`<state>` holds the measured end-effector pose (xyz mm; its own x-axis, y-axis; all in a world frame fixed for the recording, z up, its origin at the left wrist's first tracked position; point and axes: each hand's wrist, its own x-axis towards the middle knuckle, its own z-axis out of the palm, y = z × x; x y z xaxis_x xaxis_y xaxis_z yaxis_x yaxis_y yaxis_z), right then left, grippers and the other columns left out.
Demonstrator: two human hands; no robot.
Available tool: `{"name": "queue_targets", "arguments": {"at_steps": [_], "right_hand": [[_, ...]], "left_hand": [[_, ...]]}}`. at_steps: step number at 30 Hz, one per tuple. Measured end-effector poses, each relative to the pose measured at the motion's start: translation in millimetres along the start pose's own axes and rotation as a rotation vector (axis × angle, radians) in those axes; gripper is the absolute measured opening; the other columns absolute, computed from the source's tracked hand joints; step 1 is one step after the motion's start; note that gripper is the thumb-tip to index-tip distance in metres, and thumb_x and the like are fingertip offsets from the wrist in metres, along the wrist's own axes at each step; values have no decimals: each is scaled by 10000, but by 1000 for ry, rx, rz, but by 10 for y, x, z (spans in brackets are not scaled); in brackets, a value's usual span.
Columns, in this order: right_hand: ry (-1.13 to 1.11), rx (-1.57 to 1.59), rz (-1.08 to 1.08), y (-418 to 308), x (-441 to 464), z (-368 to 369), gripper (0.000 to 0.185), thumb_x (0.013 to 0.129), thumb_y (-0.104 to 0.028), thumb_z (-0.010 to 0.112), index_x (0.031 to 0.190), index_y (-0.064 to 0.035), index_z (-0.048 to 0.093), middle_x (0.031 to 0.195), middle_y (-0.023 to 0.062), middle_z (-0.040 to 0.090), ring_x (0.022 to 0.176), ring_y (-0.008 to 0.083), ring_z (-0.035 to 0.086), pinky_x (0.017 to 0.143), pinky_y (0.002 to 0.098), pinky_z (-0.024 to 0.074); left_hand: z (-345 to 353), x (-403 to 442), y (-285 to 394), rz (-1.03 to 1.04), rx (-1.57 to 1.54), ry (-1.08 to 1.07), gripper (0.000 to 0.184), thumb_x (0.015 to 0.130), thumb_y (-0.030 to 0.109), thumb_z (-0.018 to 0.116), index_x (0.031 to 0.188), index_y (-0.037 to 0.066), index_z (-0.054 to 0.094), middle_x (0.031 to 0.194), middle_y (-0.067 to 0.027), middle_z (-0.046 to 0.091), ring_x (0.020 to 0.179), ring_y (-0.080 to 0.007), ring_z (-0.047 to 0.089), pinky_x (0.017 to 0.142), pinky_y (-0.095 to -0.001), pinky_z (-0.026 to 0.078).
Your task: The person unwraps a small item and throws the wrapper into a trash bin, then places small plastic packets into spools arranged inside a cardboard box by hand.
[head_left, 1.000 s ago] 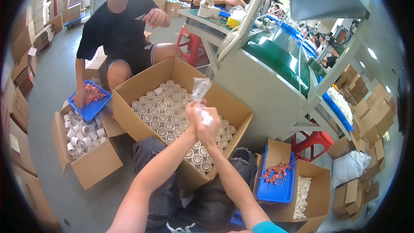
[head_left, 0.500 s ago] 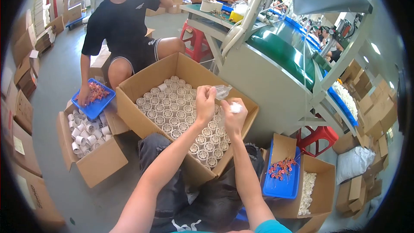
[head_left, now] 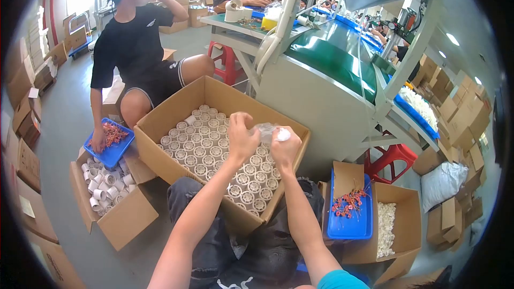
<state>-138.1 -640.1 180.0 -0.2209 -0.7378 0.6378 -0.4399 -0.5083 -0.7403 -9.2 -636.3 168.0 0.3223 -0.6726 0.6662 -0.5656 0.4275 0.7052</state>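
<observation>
Over the large carton, my right hand is closed around a crumpled clear plastic bag, and a white bunched part shows at the top of the fist. The loose film reaches across to my left hand, whose fingers are curved and apart from the thumb. The film's edge lies by that thumb; whether it touches is unclear. Beneath both hands, rows of round white plastic fittings with ribbed centres stand in the carton, which rests against my knees.
At left, a co-worker reaches into a blue tray of red parts above a box of white pipe pieces. At right are another blue tray, a box of pale pieces and a red stool. A conveyor machine stands ahead.
My left hand's fingers have loosened from a pinch on the plastic film. The film now stretches between the hands instead of standing up above them. The view has shifted slightly.
</observation>
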Motion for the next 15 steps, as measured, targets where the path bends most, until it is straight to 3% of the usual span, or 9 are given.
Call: {"name": "queue_targets", "arguments": {"at_steps": [3,6,9,15], "right_hand": [[-54,-107,-102,34,27,-55,110,724,-54,668,822,-4,660,752,162,667,690,310,661,646,359,518],[-154,-157,-269,-1,51,-116,120,705,-53,652,822,-26,656,778,144,669,704,318,653,645,381,522],[-264,-152,-416,32,56,-114,105,704,-62,645,806,-46,655,778,127,664,705,303,652,631,386,521],[-239,-319,-368,30,43,-83,115,713,-100,667,823,-65,665,740,122,653,685,290,646,623,380,517]], "left_hand": [[-238,24,387,324,157,-106,451,673,74,666,1088,26,496,1068,-143,496,996,-301,492,885,-378,381],[-196,-32,375,299,200,-166,433,682,92,674,1089,49,534,1083,-135,506,1016,-298,494,891,-393,373],[-168,-8,221,249,141,-218,322,708,89,673,1020,54,601,995,-124,567,950,-291,540,846,-387,407],[-155,-17,118,64,46,-276,108,783,63,638,882,46,677,791,-129,624,759,-292,613,757,-388,469]]}}
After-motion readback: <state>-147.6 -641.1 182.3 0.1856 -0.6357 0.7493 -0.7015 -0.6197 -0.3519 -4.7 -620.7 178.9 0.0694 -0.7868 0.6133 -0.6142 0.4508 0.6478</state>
